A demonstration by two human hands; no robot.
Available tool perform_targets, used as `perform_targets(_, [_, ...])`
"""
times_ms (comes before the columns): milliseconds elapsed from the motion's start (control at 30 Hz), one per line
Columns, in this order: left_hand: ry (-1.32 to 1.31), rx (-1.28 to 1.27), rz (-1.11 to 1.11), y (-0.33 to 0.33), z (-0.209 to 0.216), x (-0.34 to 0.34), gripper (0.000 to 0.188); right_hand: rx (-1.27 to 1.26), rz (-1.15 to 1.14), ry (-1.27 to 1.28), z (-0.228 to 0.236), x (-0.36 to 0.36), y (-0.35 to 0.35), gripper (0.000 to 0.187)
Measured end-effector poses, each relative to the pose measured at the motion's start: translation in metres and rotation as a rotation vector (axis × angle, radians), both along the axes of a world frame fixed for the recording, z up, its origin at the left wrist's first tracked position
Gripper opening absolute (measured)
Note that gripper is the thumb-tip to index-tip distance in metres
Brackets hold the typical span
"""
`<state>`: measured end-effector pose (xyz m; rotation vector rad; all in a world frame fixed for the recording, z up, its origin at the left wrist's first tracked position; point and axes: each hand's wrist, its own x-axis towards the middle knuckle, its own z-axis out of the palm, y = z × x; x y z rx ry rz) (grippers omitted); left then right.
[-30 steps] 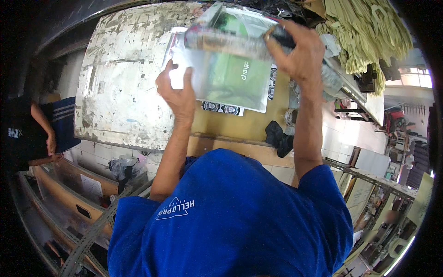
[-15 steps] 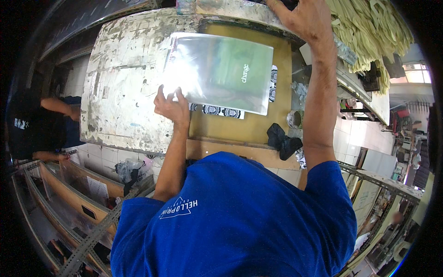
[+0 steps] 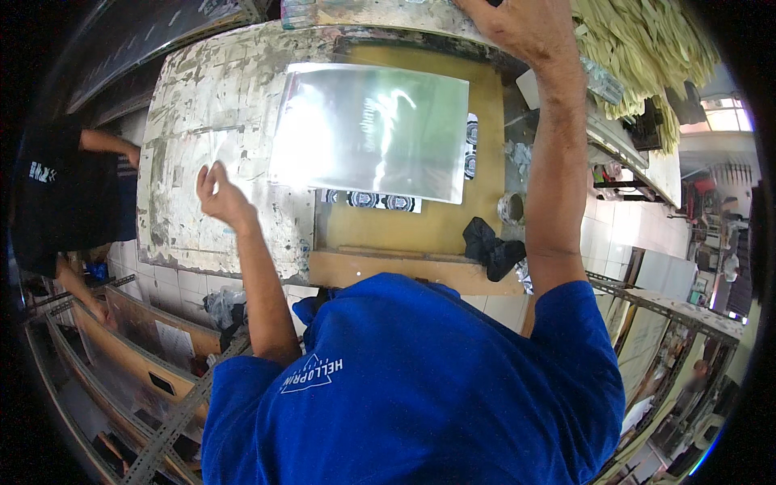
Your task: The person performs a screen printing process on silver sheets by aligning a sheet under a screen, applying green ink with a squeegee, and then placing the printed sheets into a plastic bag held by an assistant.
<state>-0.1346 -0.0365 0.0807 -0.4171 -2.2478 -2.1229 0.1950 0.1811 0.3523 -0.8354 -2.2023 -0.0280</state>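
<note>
The clear plastic sheet (image 3: 368,133) lies over the amber panel (image 3: 388,230), its left edge reaching past the panel onto the right side of the paint-scabbed desk (image 3: 190,105). It looks light, thin and flexible, likely slippery, and prone to creasing or scratching rather than breaking. The right corners or the bare near edge seem the best places to take hold, pinched gently with the fingertips. Its surface is glossy: white glare covers the left part, and a pale green tint shows toward the far right corner.

The left hand (image 3: 225,202) hangs above the desk, left of the sheet and apart from it, fingers loosely curled around nothing. The right hand (image 3: 521,28) is by the smeared, pale frame (image 3: 404,14) beyond the panel's far edge; its fingertips are cut off, so its grip cannot be told.

Flat printed pieces (image 3: 380,200) with black-and-white roundels peek from under the sheet. A soft, crumpled black cloth (image 3: 489,246) drapes at the panel's near right corner.
</note>
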Motion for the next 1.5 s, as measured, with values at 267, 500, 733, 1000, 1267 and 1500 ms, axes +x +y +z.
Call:
perform_targets(267, [-0.087,-0.097,0.261,-0.083,-0.043,-0.112,0.031,0.022,-0.064,-0.009,-0.010,0.000,-0.002,0.031])
perform_targets(500, [0.245,-1.001,0.803,-0.108,-0.035,-0.142,0.066,-0.088,-0.029,0.041,-0.010,-0.005,-0.021,0.029])
perform_targets(733, [-0.059,0.086,-0.660,0.023,0.050,0.076,0.066,0.105,-0.073,-0.106,-0.079,0.019,-0.048,0.034])
perform_targets(1000, [-0.288,0.025,-0.904,-0.008,-0.009,0.144,0.095,-0.370,-0.035,0.008,-0.171,0.035,-0.104,0.032])
perform_targets(1267, [0.540,-0.510,-0.652,-0.031,-0.072,0.135,0.090,-0.554,-0.136,-0.596,-0.236,0.029,-0.109,0.073])
perform_targets(1500, [0.595,-0.595,-0.586,-0.036,-0.081,0.141,0.087,-0.525,-0.198,-0.467,-0.280,0.023,-0.062,0.080])
